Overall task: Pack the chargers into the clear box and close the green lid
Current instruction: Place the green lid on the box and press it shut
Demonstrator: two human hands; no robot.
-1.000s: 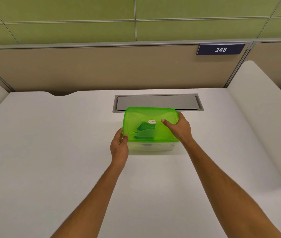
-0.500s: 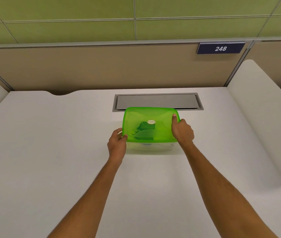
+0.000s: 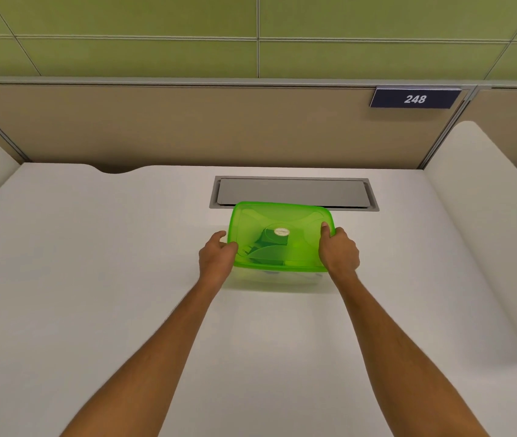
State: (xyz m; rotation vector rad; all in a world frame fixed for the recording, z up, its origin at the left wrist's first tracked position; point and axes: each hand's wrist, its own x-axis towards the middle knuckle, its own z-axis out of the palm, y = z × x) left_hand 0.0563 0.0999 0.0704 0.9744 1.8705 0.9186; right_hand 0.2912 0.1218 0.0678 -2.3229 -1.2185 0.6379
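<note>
I sit at a white desk [image 3: 93, 279] with a grey cable hatch [image 3: 293, 192] let into its far middle. Behind the hatch rises a tan partition [image 3: 187, 124], and above that green wall panels [image 3: 156, 33]. Right of the hatch, a navy sign [image 3: 414, 98] reads 248. White side dividers [image 3: 471, 222] flank my desk under even light.

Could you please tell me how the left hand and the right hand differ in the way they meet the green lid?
The left hand curls at the green lid's left edge, thumb tip at the rim; the right hand lays its thumb flat on top near the right edge. The left hand sits slightly nearer the person than the right hand. Both grip the lid's short sides, palms facing inward.
</note>
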